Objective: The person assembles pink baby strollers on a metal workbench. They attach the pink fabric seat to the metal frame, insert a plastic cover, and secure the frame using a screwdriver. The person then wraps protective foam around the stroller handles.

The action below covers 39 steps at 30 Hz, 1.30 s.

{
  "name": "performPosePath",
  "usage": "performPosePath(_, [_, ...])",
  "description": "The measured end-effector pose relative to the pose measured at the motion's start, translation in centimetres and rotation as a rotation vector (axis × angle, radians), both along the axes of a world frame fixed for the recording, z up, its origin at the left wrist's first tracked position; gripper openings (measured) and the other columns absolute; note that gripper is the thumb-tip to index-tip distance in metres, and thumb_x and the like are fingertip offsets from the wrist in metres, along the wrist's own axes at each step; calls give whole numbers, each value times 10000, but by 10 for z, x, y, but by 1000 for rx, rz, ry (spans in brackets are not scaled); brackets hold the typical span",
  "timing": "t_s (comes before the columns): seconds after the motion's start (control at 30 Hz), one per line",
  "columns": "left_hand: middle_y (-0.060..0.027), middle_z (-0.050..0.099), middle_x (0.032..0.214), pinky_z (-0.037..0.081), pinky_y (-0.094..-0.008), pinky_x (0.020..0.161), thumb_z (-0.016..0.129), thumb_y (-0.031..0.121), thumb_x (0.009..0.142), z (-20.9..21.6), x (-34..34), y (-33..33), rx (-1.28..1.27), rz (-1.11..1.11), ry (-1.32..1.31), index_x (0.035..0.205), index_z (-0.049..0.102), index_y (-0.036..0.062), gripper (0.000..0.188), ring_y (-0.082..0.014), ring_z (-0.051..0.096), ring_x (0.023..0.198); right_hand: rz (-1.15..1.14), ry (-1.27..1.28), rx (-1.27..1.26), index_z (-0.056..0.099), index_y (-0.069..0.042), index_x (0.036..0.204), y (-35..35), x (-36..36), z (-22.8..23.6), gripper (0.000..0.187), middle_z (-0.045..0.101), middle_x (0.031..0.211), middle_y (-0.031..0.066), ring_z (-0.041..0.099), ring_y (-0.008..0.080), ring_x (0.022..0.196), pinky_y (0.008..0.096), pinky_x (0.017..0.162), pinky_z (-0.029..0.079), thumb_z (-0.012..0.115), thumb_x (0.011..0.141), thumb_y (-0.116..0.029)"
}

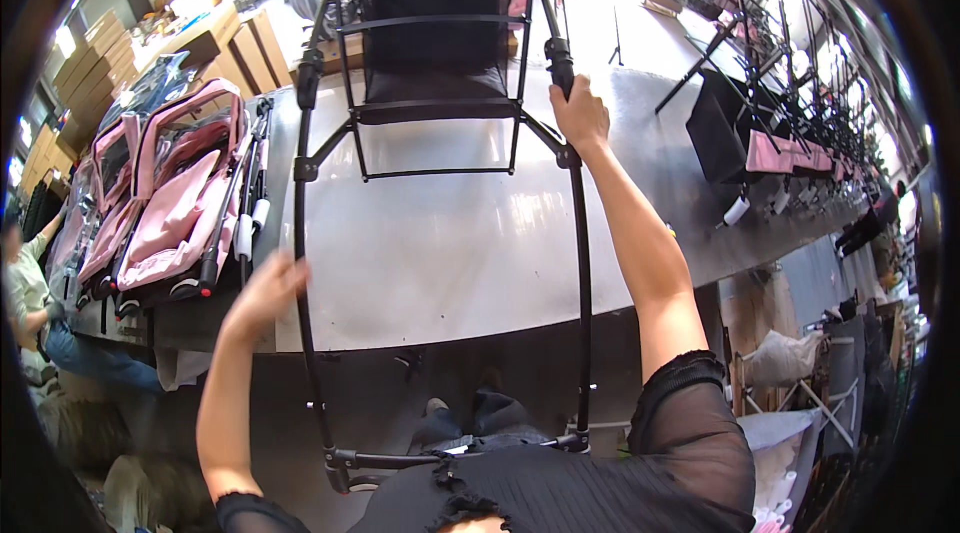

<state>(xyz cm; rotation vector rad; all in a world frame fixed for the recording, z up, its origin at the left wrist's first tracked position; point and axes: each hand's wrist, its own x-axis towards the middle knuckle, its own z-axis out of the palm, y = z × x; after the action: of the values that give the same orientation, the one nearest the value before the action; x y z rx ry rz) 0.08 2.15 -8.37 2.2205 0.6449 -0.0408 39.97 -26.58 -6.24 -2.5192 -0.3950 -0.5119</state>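
The black stroller frame (440, 183) stands tilted over the near edge of the grey worktable (450, 263), its pink-trimmed seat end far from me and its handle crossbar down by my waist; it is all thin metal tube, so I judge it light for its span but awkward, stiff along the rails and likely to swing or fold at the joints if I take it by one side only; the painted tube looks smooth and could slide through a loose grip, so the sound places to hold are the two long side rails, near the joints where the hand has something to stop against. My right hand (578, 115) is far out on the right rail, just below its upper joint, fingers closed around the tube, the arm stretched nearly straight away from me; my left hand (268, 291) is lower and nearer, beside the left rail, fingers spread and loose; it seems to brush the tube rather than clasp it, though I cannot tell whether it truly touches. To my left on the table lies a stack of folded pink strollers (165, 203); further left a seated person (30, 303) works at the table's end; to the right a row of black frames (790, 123) runs away along the table.
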Motion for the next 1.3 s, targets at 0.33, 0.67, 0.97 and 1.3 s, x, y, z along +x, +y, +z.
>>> performPosePath(0.33, [-100,619,600,468,-269,477,523,569,837,-9,228,127,-70,331,-469,851,631,-47,626,-164,593,502,-55,-71,-54,399,45,1156,-3,-13,-7,473,643,798,237,646,392,754,509,665,514,440,887,-342])
performPosePath(0.67, [8,480,511,327,-208,436,526,543,867,121,165,104,131,253,-709,766,576,78,478,-69,468,462,43,-427,283,449,16,933,-56,-69,124,352,615,630,185,620,380,580,473,577,502,631,797,-253])
performPosePath(0.97, [-147,563,1096,432,-366,845,515,448,909,213,145,12,1359,100,-1229,1194,505,7,525,-260,552,961,447,-278,883,426,47,944,-99,-61,197,399,586,715,180,633,252,539,357,507,512,668,807,-240])
performPosePath(1.3, [-66,459,917,393,-326,845,510,236,936,-6,96,-311,-1031,-652,53,1019,418,66,211,-185,451,855,58,-580,336,613,-75,1133,-49,116,171,398,592,1063,288,611,248,1003,401,821,450,447,935,-378])
